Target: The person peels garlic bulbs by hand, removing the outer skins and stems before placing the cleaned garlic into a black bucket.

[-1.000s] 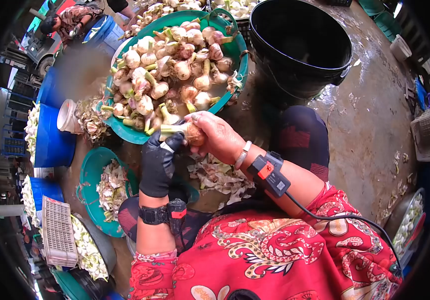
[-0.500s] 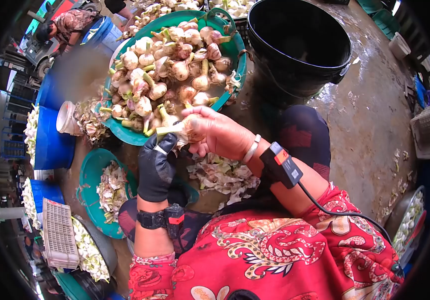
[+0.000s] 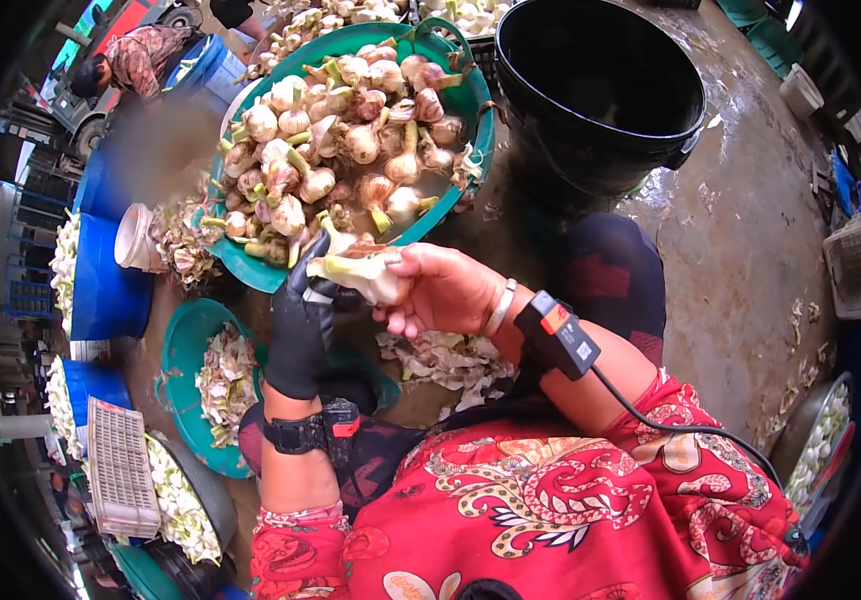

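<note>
A garlic bulb (image 3: 365, 270) with a short green stem is held between both hands over my lap. My left hand (image 3: 300, 325), in a black glove, grips its stem end. My bare right hand (image 3: 445, 290) holds the bulb end, which shows pale and partly stripped. Right behind them stands a big green basin (image 3: 470, 105) heaped with unpeeled garlic bulbs (image 3: 345, 140). Loose garlic skins (image 3: 445, 360) lie on the ground under my hands.
A black tub (image 3: 600, 90) stands at the back right. A smaller green basin (image 3: 185, 345) with peelings sits to the left, beside blue barrels (image 3: 100, 280) and a white crate (image 3: 118, 465) over peeled garlic. Another person (image 3: 135, 60) crouches far left. The concrete floor is wet.
Both hands have lifted the bulb slightly and turned it; more of its pale peeled surface shows, and the right hand has shifted along it.
</note>
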### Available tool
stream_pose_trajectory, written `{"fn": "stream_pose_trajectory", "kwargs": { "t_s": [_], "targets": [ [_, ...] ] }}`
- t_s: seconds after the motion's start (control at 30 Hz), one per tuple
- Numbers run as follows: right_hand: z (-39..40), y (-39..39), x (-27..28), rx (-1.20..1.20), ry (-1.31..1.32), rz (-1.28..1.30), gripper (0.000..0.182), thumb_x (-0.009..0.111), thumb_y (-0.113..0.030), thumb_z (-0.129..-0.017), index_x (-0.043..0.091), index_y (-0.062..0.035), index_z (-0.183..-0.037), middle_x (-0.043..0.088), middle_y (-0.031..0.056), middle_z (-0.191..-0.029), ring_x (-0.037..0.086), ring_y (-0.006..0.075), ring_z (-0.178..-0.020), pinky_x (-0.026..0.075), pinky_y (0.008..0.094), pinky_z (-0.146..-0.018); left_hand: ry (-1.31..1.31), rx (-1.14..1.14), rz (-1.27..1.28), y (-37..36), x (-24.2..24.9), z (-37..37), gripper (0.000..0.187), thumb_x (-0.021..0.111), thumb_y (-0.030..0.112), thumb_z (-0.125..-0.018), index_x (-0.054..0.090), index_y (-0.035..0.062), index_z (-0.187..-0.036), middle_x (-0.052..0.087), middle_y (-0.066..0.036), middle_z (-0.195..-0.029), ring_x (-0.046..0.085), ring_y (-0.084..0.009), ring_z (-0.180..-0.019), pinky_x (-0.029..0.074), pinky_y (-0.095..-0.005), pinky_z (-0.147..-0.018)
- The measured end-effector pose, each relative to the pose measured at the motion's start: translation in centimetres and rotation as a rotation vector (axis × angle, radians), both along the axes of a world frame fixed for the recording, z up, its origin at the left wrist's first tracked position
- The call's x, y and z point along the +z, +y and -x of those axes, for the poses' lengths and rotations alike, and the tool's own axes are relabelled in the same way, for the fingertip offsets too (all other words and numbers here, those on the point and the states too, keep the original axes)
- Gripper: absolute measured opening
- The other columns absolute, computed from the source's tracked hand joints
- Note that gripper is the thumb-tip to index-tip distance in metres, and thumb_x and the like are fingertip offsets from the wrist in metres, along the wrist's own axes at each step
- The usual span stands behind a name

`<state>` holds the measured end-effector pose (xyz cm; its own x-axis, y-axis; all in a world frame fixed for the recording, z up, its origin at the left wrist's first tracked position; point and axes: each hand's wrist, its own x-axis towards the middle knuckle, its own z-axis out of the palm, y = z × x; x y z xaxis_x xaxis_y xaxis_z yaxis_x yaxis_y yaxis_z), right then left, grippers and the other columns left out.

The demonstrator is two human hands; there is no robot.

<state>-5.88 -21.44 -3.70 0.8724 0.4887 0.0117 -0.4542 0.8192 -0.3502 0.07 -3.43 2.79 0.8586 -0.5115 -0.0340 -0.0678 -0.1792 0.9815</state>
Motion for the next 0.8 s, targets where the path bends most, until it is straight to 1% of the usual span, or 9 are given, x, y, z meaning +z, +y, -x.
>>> {"fn": "stream_pose_trajectory", "kwargs": {
  "t_s": [0.07,0.13,0.3,0.37,0.5,0.57,0.67,0.7,0.8],
  "targets": [
    [0.0,-0.7,0.7,-0.03,-0.016,0.065,0.04,0.057,-0.031,-0.085,0.055,-0.0026,-0.114,0.064,0.0094,-0.083,0.065,0.0176,-0.067,0.053,0.0267,-0.056,0.156,-0.052,-0.102,1.7,-1.2,-0.9,0.035,0.054,0.007,-0.089,0.053,0.0007,-0.124,0.063,-0.006,-0.1,0.063,-0.0167,-0.086,0.052,-0.0301,-0.079],
    [0.0,-0.8,0.8,-0.242,-0.157,0.222,0.047,0.06,-0.023,-0.085,0.045,-0.0045,-0.126,0.062,0.0111,-0.1,0.064,0.0163,-0.074,0.052,0.0265,-0.061,0.287,0.08,0.155,1.5,-1.6,-0.5,0.043,0.057,0.004,-0.085,0.051,0.002,-0.128,0.062,-0.007,-0.103,0.062,-0.0157,-0.09,0.051,-0.0292,-0.081],
    [0.1,0.1,0.9,-0.367,-0.077,0.226,0.045,0.062,-0.023,-0.086,0.046,-0.0053,-0.124,0.06,0.0093,-0.097,0.063,0.0155,-0.073,0.051,0.0266,-0.062,0.118,-0.034,0.096,-0.1,0.8,0.8,0.047,0.062,-0.001,-0.082,0.052,-0.0006,-0.128,0.064,-0.005,-0.104,0.06,-0.0116,-0.092,0.048,-0.0254,-0.081],
    [0.3,0.0,1.8,-0.198,-0.065,0.135,0.024,0.056,-0.019,-0.086,0.053,-0.0059,-0.106,0.056,0.0021,-0.082,0.061,0.014,-0.07,0.05,0.0259,-0.06,0.108,-0.014,0.053,-0.8,1.4,1.1,0.042,0.062,-0.001,-0.083,0.056,-0.0007,-0.124,0.065,-0.005,-0.103,0.06,-0.0111,-0.091,0.048,-0.0253,-0.08],
    [0.1,-0.1,1.1,-0.171,-0.037,0.108,0.018,0.053,-0.02,-0.088,0.056,-0.004,-0.096,0.056,0.0033,-0.075,0.063,0.0146,-0.067,0.051,0.0249,-0.055,0.045,-0.008,-0.052,-0.4,0.9,0.9,0.025,0.064,0.002,-0.083,0.065,-0.0018,-0.107,0.067,-0.004,-0.099,0.061,-0.0103,-0.085,0.049,-0.0272,-0.075],
    [-0.2,-0.8,0.8,0.061,-0.042,0.1,0.023,0.052,-0.025,-0.087,0.058,-0.0037,-0.082,0.058,0.0048,-0.07,0.062,0.0143,-0.06,0.05,0.0236,-0.049,0.009,-0.017,-0.051,-0.2,0.8,0.8,0.023,0.064,0.001,-0.081,0.065,-0.0024,-0.104,0.067,-0.004,-0.096,0.061,-0.0102,-0.083,0.049,-0.0279,-0.073],
    [0.1,-0.9,1.3,0.209,-0.075,0.303,0.027,0.051,-0.027,-0.085,0.059,-0.0037,-0.074,0.06,0.0069,-0.07,0.062,0.0146,-0.057,0.05,0.0245,-0.048,-0.791,-0.22,-0.437,-0.6,1.4,0.6,0.022,0.06,0.002,-0.072,0.065,0.0032,-0.093,0.062,-0.012,-0.083,0.061,-0.0277,-0.076,0.049,-0.0373,-0.071],
    [0.2,-0.2,0.9,0.341,-0.124,0.339,0.027,0.055,-0.023,-0.082,0.059,0.0009,-0.092,0.062,0.0122,-0.075,0.062,0.0159,-0.056,0.052,0.0276,-0.049,-0.783,-0.232,-0.421,-0.6,0.8,0.1,0.019,0.062,0.006,-0.074,0.065,0.0039,-0.093,0.064,-0.011,-0.086,0.063,-0.0264,-0.079,0.049,-0.0354,-0.073],
    [0.6,0.6,0.4,0.079,-0.186,0.301,0.027,0.06,-0.02,-0.082,0.058,-0.0012,-0.101,0.062,0.0078,-0.082,0.063,0.0137,-0.067,0.053,0.0251,-0.058,-0.414,-0.195,-0.184,-0.8,0.1,0.0,0.02,0.06,0.004,-0.082,0.063,0.0005,-0.102,0.066,-0.01,-0.104,0.063,-0.019,-0.096,0.05,-0.0312,-0.084]
  ]
}}
